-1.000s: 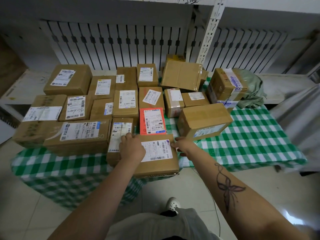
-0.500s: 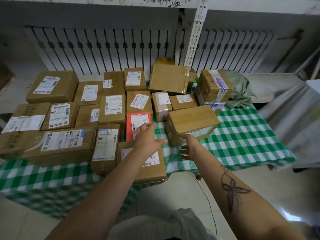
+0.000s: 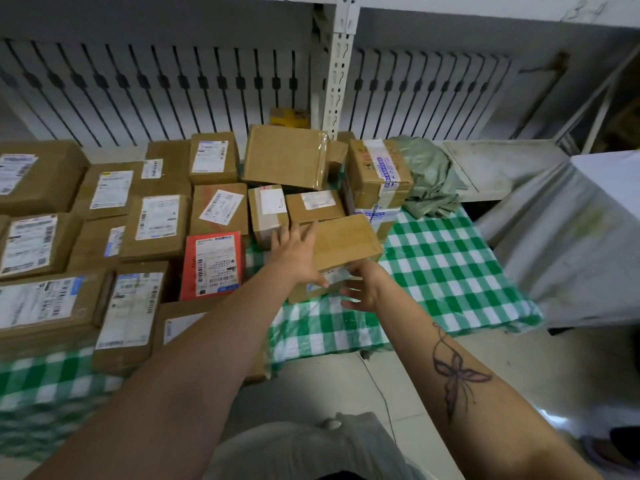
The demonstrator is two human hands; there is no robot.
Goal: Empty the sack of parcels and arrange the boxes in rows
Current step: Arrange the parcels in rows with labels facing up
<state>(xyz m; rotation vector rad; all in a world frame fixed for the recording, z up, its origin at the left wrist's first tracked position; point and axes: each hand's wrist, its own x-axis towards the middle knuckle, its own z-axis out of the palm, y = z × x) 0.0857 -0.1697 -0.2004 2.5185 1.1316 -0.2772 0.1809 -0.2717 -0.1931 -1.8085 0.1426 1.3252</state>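
Observation:
A plain brown box point(image 3: 344, 242) lies on the green checked tablecloth point(image 3: 440, 265), right of the ordered rows. My left hand point(image 3: 294, 256) rests spread over its left top edge, thumb on the front face. My right hand point(image 3: 362, 285) touches its front lower edge with fingers apart. Neither hand has closed around it. Several labelled cardboard boxes point(image 3: 154, 223) fill the left of the table in rows, with a red box point(image 3: 213, 265) among them. The crumpled green sack point(image 3: 431, 178) lies at the back right beside a taped box point(image 3: 379, 174).
A loose pile of boxes point(image 3: 285, 157) stands behind the brown box. A white slotted shelf post point(image 3: 337, 64) and ribbed panels rise behind the table. A grey covered object point(image 3: 571, 244) stands at the right. Tiled floor lies below the front table edge.
Both hands left the labelled box at the front edge and moved forward and right onto the plain brown box. The view shifted to the right.

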